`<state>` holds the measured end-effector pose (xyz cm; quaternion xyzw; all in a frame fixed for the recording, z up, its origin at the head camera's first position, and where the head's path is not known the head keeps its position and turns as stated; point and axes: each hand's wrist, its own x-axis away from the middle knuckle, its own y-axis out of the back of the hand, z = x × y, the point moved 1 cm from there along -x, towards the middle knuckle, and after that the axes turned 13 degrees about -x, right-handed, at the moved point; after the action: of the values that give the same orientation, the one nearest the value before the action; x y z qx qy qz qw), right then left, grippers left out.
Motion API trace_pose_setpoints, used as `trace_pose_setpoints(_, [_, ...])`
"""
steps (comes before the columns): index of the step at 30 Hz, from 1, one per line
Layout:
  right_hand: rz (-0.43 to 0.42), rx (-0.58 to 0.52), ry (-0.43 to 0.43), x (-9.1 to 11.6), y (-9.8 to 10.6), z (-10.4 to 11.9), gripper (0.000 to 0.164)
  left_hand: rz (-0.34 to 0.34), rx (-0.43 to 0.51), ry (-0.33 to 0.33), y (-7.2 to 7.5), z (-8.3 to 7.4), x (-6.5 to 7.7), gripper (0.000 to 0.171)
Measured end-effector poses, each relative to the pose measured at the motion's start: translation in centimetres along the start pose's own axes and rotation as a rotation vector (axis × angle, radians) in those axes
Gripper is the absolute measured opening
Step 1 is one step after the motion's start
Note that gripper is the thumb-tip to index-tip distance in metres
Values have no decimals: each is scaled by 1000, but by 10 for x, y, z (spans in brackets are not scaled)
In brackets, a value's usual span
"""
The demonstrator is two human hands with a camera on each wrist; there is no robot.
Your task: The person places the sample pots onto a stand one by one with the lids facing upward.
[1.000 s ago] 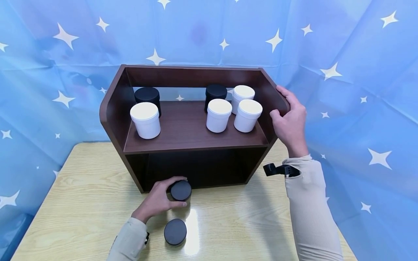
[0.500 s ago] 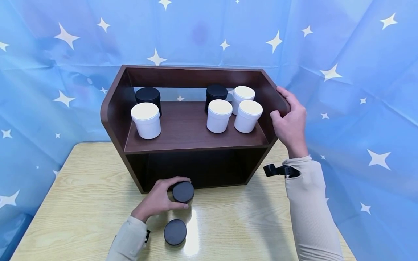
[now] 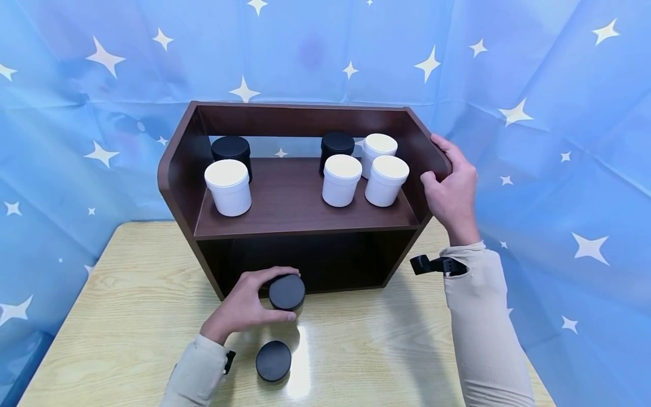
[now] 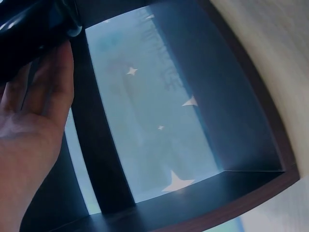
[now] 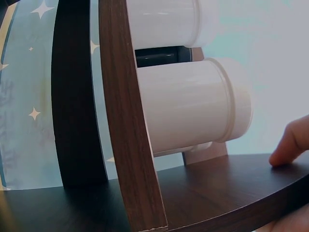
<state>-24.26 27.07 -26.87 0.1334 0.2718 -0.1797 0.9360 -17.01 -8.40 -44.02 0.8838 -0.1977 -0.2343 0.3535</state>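
My left hand grips a black lidded jar from its left side, at the front of the shelf's lower compartment. In the left wrist view, this glossy dark jar sits against the fingers at the upper left. A second black jar stands on the table nearer the front. My right hand holds the right side panel of the dark brown two-tier shelf, thumb on the inner face. In the right wrist view the thumb presses that panel, with a white jar close by.
On the upper tier, a white jar and a black jar stand at the left. Another black jar and several white jars stand at the right. The wooden table ends at a blue starry curtain.
My left hand has carried the black jar slightly right, then up off the table a little toward the shelf. My right hand stays on the side panel.
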Motion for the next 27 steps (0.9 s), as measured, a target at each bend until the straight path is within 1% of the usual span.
trace_pose_setpoints(5, [3, 8, 1, 0, 0, -1, 63, -9, 6, -22, 7, -8, -1, 73])
trace_pose_setpoints(9, [3, 8, 0, 0, 0, -1, 64, -20, -7, -28, 11, -12, -1, 73])
trace_pose_setpoints(15, [1, -8, -2, 0, 0, -1, 64, -31, -4, -25, 15, -17, -4, 72])
trace_pose_setpoints(18, [1, 3, -5, 0, 0, 0, 64, -35, -2, -24, 17, -19, -6, 72])
trace_pose_setpoints(21, [1, 8, -5, 0, -1, -1, 64, -44, 7, -40, 18, -19, -8, 71])
trace_pose_setpoints(27, [-1, -7, 7, -1, -1, -2, 64, -83, 16, -67, 25, -21, -13, 71])
